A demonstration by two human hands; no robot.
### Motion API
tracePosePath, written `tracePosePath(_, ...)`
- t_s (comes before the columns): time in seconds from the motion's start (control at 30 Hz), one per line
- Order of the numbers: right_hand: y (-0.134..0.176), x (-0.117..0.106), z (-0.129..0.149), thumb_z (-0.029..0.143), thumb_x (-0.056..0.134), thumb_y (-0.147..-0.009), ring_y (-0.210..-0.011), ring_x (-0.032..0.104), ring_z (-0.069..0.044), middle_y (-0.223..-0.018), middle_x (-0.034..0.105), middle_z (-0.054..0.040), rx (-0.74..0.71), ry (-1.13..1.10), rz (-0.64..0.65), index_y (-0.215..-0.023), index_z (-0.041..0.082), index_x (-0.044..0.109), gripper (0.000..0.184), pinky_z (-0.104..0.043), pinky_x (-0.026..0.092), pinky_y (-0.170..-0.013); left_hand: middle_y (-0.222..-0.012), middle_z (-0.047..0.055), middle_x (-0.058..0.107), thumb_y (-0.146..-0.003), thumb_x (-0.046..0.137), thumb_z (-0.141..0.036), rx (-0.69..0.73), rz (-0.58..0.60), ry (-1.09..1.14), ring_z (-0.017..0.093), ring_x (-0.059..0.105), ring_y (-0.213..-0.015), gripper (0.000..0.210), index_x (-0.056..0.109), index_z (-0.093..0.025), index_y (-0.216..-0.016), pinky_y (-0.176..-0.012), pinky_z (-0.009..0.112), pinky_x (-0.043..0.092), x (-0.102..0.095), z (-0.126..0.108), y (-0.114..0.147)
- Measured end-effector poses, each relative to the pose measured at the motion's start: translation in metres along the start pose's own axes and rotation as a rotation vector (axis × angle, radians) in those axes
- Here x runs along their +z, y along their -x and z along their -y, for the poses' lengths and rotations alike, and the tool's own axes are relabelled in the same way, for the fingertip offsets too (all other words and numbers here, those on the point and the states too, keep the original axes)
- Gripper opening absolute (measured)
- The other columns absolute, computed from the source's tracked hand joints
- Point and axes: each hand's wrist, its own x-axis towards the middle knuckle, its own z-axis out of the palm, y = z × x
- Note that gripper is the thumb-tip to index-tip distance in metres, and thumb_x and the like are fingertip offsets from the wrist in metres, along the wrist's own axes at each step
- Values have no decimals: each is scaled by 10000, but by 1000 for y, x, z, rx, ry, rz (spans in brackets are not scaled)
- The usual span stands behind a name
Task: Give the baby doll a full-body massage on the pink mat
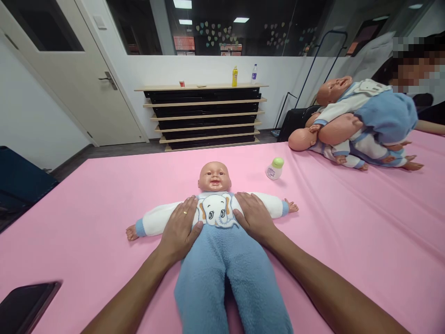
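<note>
The room has a white wall at the far side, and before it stands a low shelf unit [205, 87]. In front of this is a wide worktop [83, 199] with a smooth pink cover. On the worktop, near the middle, a baby doll [219, 248] lies on its back. The person's left hand [181, 227] rests flat and open on the left side of its chest, and the right hand [254, 213] rests in the same manner on the right side; neither hand grips anything.

I judge the doll to be rather light and not fragile. Its head [214, 177] looks hard and glossy, so it may be a little slippery, while the fleecy blue trousers should feel soft and give good friction. The best hold would be around both sides of the trunk, under the armpits, with support for the head.

The long axis runs from near to far: the head is at the far end, the face is turned up, and the legs come toward the near edge, slightly apart. The arms spread left and right. A lotion bottle [274, 170] with a green cap stands to the far right of the doll.
</note>
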Motion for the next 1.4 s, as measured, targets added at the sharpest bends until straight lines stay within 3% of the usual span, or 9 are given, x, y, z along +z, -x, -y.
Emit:
tracePosePath(0.13, 2, 1, -4, 436, 281, -1002, -1261, 465, -286, -1354, 531, -180, 103, 96, -15, -1347, 94, 489, 529, -489, 271, -1122, -1537, 183, 339, -980, 301, -480, -102, 27, -85, 292, 279, -1442, 657, 279, -80, -1502, -1169, 492, 246, 3, 3, 1)
tracePosePath(0.47, 4, 1, -14, 439, 323, -980, -1175, 499, -337, -1149, 622, -235, 333, 333, -110, -1126, 26, 622, 530, -532, 184, -1135, -1352, 212, 562, -961, 293, -421, -334, -24, -330, 331, 467, -1310, 584, 519, -39, -1340, -1128, 542, 253, 2, 10, -4)
tracePosePath(0.6, 4, -4, -13, 429, 351, -970, -1293, 408, -389, -1273, 556, -278, 437, 316, -195, -1205, -26, 578, 560, -622, 96, -1130, -1353, 211, 561, -953, 286, -430, -360, -11, -382, 332, 456, -1317, 611, 501, -29, -1361, -1134, 540, 231, 3, 9, -5)
tracePosePath(0.63, 4, -5, -11, 418, 349, -971, -1344, 352, -391, -1350, 502, -275, 403, 290, -228, -1273, -29, 534, 570, -635, 79, -1131, -1351, 214, 562, -951, 287, -434, -361, -8, -385, 334, 458, -1315, 617, 501, -25, -1360, -1133, 539, 232, 3, 8, -5)
tracePosePath(0.7, 3, -7, -6, 402, 325, -983, -1411, 278, -350, -1459, 413, -226, 190, 188, -226, -1385, 13, 446, 572, -613, 82, -1155, -1351, 218, 561, -949, 287, -438, -359, -9, -385, 336, 461, -1311, 623, 501, -22, -1361, -1125, 537, 245, 4, 8, -6)
tracePosePath(0.77, 3, -6, -1, 397, 278, -1003, -1418, 301, -279, -1485, 406, -166, -82, 44, -111, -1438, 69, 398, 558, -535, 155, -1185, -1353, 212, 561, -949, 289, -437, -354, -15, -380, 334, 464, -1308, 617, 503, -33, -1362, -1115, 532, 261, 5, 9, -7)
tracePosePath(0.83, 2, -4, 1, 420, 245, -1015, -1397, 350, -244, -1476, 427, -147, -189, -57, 8, -1461, 93, 373, 567, -473, 239, -1178, -1351, 208, 564, -948, 293, -436, -351, -22, -373, 332, 467, -1306, 610, 509, -39, -1358, -1111, 526, 271, 5, 9, -7)
tracePosePath(1.13, 3, 4, -7, 468, 239, -1002, -1388, 359, -296, -1459, 436, -193, 154, 104, 34, -1436, 35, 416, 639, -471, 218, -1175, -1354, 220, 557, -941, 315, -434, -341, -67, -312, 338, 454, -1319, 607, 506, -34, -1355, -1119, 536, 258, 6, 14, -3)
tracePosePath(1.4, 5, 9, -9, 505, 253, -976, -1419, 271, -358, -1468, 388, -259, 397, 325, -46, -1404, -51, 428, 723, -539, 2, -1182, -1345, 241, 553, -942, 333, -437, -338, -108, -276, 356, 450, -1318, 609, 496, -19, -1354, -1118, 559, 262, 7, 12, -2)
